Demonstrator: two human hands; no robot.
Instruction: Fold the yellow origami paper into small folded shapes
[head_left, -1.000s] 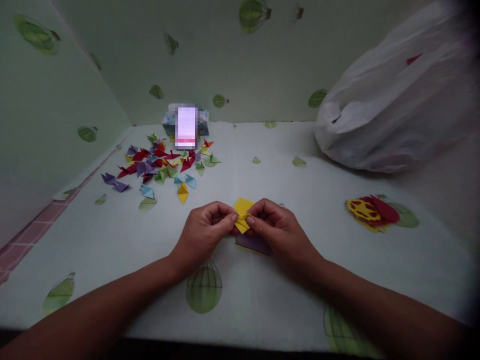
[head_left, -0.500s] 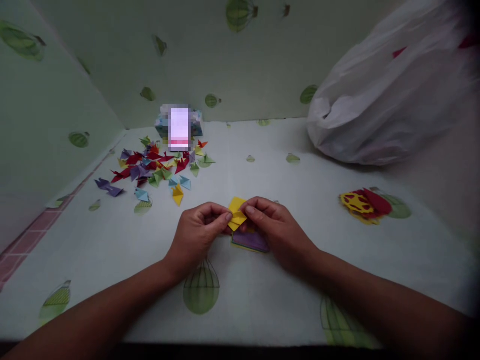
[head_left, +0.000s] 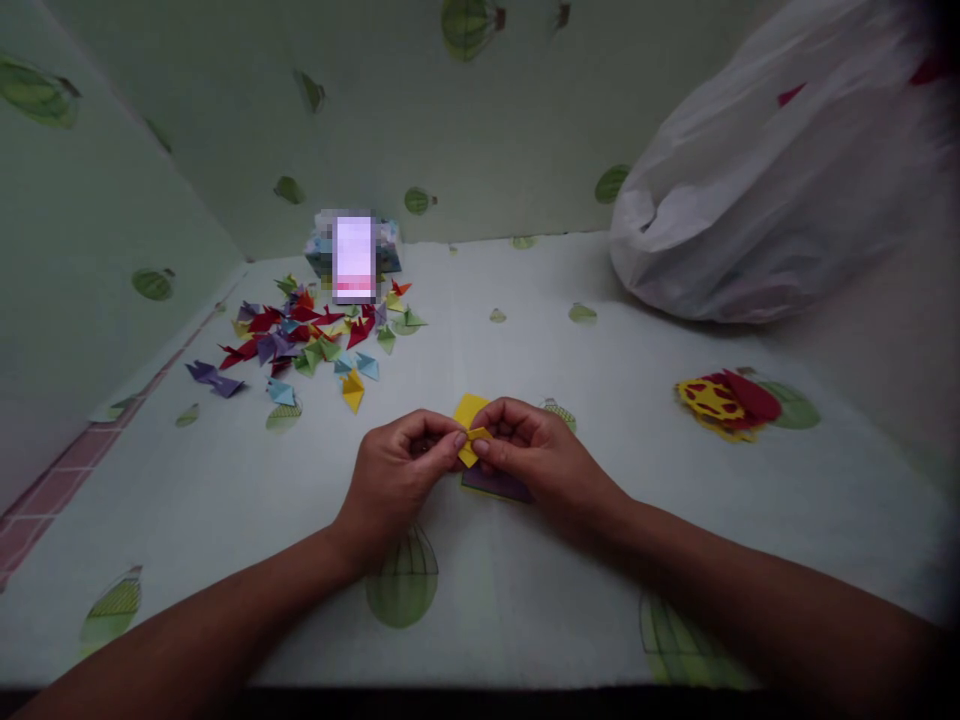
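A small folded yellow origami paper (head_left: 472, 409) is pinched between both my hands, just above the table. My left hand (head_left: 401, 478) grips its left edge between thumb and fingers. On its right side, my right hand (head_left: 529, 455) has the thumb pressed on a narrow fold near the paper's lower part. Beneath the hands lies a stack of square paper sheets (head_left: 495, 486), purple on top with a yellow edge showing below. My right hand covers part of that stack.
Several small folded paper cranes (head_left: 300, 335) in many colours lie in a pile at the left. Behind them a lit phone (head_left: 354, 258) leans against a patterned box (head_left: 390, 255). A white plastic bag (head_left: 720, 220) stands at the back right, with yellow and red paper cut-outs (head_left: 724, 403) in front of it.
My right thumb has moved left and down over the yellow paper, and a narrow fold now shows under it. The whole view has shifted slightly.
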